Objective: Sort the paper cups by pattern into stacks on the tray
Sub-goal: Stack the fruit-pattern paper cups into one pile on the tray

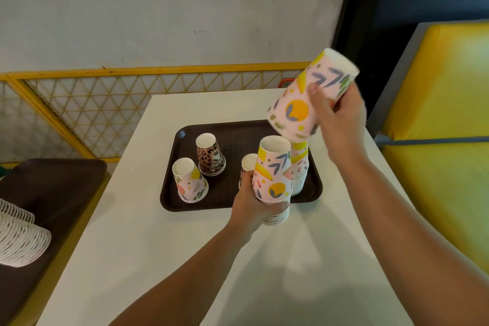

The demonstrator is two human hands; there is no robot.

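Observation:
A dark brown tray (238,137) lies on the white table. My left hand (254,206) grips a stack of upside-down pink fruit-pattern cups (272,174) at the tray's near edge. My right hand (338,114) holds one pink fruit-pattern cup (299,103) upside down and tilted, in the air above the tray's right side. Under it a taller stack of the same pattern (300,167) stands on the tray. A leopard-print cup (210,156) and a pink leaf-pattern cup (189,180) stand upside down on the tray's left half. Another cup (248,163) is partly hidden behind my left hand.
The white table (164,246) runs toward me. A second brown tray (53,185) with a lying stack of white cups (18,238) sits at the left. A yellow mesh fence (105,103) stands behind, and a yellow padded seat (444,127) is on the right.

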